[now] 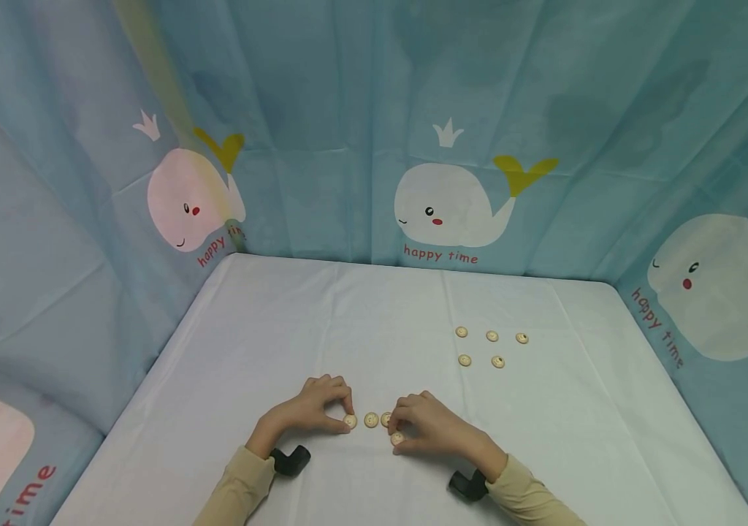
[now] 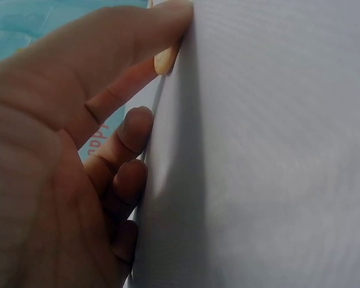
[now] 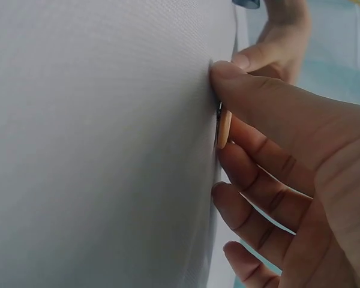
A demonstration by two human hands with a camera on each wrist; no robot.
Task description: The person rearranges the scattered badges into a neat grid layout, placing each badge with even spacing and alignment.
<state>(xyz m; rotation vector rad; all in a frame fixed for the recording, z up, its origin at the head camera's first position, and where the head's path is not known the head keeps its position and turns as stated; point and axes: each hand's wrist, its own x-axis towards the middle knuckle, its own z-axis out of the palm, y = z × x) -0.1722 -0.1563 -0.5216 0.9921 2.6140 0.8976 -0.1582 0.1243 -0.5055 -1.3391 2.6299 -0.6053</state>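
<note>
My left hand is low over the white table, pinching a small round wooden disc between thumb and forefinger. In the left wrist view that disc shows edge-on at the cloth. To the right, my right hand pinches another wooden disc, its fingertips right at the tabletop. The right wrist view shows this held disc edge-on beneath the thumb. Between the hands lies a loose disc. Beside it, a further disc is partly hidden by my right fingers. The discs carry dark markings on top.
Several more wooden discs lie in two rows farther back on the right. A white cloth covers the table. Blue curtains with whale prints stand behind it and along both sides. Each wrist wears a black device.
</note>
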